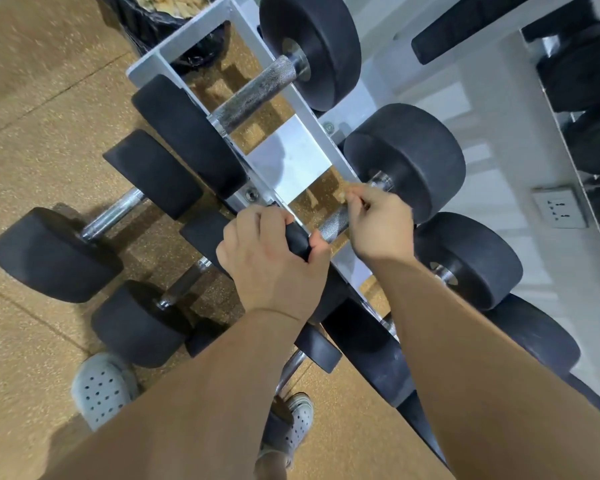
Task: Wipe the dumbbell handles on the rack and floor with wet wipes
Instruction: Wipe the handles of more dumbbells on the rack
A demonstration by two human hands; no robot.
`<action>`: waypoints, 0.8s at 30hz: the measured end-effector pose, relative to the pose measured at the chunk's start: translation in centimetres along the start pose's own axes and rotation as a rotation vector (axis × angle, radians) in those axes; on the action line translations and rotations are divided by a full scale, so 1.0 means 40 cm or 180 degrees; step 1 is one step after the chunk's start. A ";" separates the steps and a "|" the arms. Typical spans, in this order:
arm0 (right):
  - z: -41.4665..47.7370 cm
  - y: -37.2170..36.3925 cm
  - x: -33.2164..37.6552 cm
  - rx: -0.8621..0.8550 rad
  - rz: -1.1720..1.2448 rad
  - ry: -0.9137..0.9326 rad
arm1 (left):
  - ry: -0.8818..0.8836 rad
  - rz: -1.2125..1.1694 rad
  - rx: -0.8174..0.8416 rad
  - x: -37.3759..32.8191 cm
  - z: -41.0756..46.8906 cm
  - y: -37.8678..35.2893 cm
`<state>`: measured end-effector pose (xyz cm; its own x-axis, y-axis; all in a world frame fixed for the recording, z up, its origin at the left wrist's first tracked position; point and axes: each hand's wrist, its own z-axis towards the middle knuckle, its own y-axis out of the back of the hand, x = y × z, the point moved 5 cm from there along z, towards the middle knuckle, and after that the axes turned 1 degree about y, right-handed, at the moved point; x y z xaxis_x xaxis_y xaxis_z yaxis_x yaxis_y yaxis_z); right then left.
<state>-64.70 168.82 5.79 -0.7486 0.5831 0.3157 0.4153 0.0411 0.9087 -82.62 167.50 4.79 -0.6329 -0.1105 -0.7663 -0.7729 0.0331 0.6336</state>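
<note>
Centre frame: left hand [271, 268] clamps the near black head [297, 239] of a racked dumbbell. Right hand [378, 223] curls round its knurled handle [331, 223]; wipe possibly inside, unseen. Heavy, rigid, grippy: steady the head, rub along the bar. Next handle [253, 95] lies upper centre.

Wall socket [558, 207], black bin bag [142, 22]

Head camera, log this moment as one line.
left hand grips dumbbell end | right hand grips handle | on rack | wipe not seen
</note>
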 end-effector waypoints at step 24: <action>0.005 0.044 -0.072 -0.0210 0.0586 0.0474 | 0.0006 0.0096 -0.0058 -0.008 0.000 0.001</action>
<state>-61.70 167.35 6.42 -0.7334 0.4495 0.5100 0.5208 -0.1107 0.8465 -82.47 167.54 5.05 -0.6558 -0.1116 -0.7467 -0.7526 0.0182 0.6583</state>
